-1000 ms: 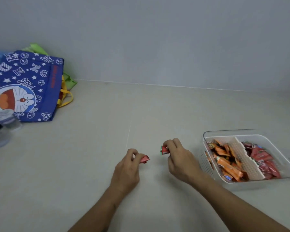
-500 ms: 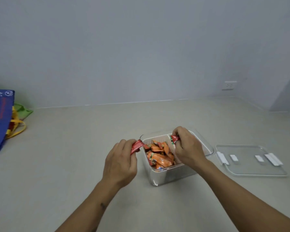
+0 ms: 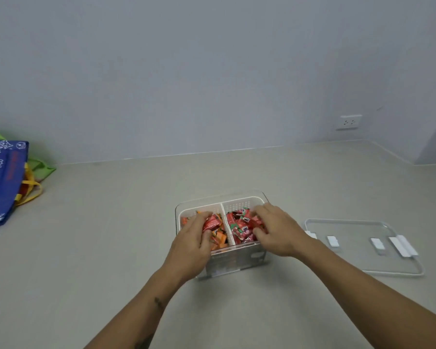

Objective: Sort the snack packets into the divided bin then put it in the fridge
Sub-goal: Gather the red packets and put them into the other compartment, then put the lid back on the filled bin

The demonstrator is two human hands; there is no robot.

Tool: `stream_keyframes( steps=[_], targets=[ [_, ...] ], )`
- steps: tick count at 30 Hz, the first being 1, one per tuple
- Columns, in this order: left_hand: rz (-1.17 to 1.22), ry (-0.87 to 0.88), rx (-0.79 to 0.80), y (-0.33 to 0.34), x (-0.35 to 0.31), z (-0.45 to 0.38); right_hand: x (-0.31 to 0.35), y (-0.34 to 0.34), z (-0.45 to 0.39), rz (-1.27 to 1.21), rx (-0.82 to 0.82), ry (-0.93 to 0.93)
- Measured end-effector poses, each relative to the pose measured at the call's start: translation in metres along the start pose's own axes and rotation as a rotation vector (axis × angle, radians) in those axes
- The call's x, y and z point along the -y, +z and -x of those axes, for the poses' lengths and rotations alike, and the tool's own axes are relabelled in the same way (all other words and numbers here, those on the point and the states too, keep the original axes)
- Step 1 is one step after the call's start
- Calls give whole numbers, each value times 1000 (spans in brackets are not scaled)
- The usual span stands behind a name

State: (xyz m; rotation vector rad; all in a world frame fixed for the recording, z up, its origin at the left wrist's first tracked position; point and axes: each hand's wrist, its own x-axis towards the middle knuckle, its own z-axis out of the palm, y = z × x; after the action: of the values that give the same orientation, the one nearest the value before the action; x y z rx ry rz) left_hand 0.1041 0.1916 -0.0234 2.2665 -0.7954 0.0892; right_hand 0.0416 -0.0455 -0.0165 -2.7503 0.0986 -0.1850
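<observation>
The clear divided bin [image 3: 239, 198] stands on the counter right in front of me. Its left compartment holds orange packets [image 3: 220, 240] and its right one holds red packets [image 3: 239, 229]. My left hand [image 3: 189, 245] pinches a red packet [image 3: 211, 222] just above the orange side. My right hand [image 3: 280, 230] reaches into the red side, with curled fingers and thumb among the packets. Whether it holds one is hidden in the pile.
The bin's clear lid [image 3: 358, 248] lies flat on the counter just to the right of the bin. A blue printed tote bag [image 3: 3, 182] with yellow handles sits at the far left against the wall. A wall socket [image 3: 349, 122] is at the back right.
Both hands carried red packets from the bare counter to the bin. The left hand now holds its packet over the orange side, and the right hand has dropped into the red side.
</observation>
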Motion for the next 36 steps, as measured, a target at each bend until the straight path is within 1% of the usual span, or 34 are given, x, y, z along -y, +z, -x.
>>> stream_keyframes(
  steps=[3,4,5,7,9,11,13,15,17,21,26,30,33,36],
  targets=[
    [97,-71,66,8,-18,-13,-11,5,21,146,106,-139],
    [121,-93,64,10,-23,-21,-15,9,24,229,134,-176],
    [130,-108,53,13,-28,-30,-18,15,26,303,129,-207],
    [101,-120,51,19,-38,-48,-21,27,25,369,61,-220],
    [114,-124,71,25,-47,-68,-22,36,23,349,-12,-189],
    [124,-136,106,34,-54,-86,-25,41,22,302,-87,-199],
    [-11,-132,174,45,-53,-102,-27,43,22,271,-134,-231],
    [-228,-119,281,54,-48,-109,-29,44,22,255,-163,-250],
    [-360,-98,314,60,-44,-107,-30,46,21,243,-179,-247],
    [-352,-85,232,62,-40,-94,-30,49,22,232,-201,-252],
    [-220,-63,95,50,-41,-73,-29,49,21,249,-183,-231],
    [-121,-64,50,41,-43,-54,-28,49,23,241,-195,-225],
    [-39,-42,26,38,-39,-44,-26,48,23,252,-147,-205],
    [70,-25,12,37,-34,-38,-22,38,30,210,-116,-192]
  ],
)
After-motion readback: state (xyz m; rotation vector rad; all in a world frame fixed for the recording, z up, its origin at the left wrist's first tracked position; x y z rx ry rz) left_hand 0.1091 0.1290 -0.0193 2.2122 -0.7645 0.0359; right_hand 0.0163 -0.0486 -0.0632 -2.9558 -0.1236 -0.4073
